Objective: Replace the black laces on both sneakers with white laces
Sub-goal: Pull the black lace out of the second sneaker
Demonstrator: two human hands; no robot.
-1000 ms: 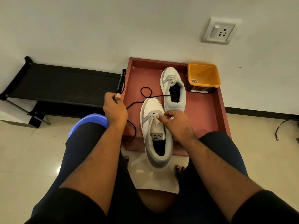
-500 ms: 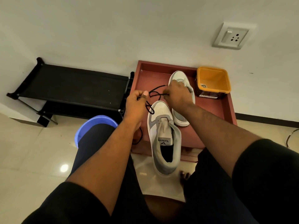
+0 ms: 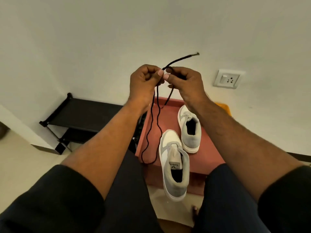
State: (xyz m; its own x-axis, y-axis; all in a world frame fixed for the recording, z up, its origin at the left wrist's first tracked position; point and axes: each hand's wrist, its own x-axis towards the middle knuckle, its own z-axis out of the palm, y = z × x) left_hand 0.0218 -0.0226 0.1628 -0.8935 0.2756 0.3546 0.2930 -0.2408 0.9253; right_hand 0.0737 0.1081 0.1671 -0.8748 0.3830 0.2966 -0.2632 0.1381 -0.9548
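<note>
Reading "Velarro"-like tongue label (image 3: pixel 175 165) on near sneaker (image 3: pixel 175 167); blurred.

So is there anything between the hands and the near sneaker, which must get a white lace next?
Only the black lace itself: both hands, left and right, pinch it up high, and its loop hangs beside the near sneaker. Nothing else visible blocks the way. No white lace is in view.

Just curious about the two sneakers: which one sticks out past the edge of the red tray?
The nearer sneaker, the one showing its tongue label. Its heel overhangs the red tray front edge, while the farther sneaker sits wholly on it.
</note>
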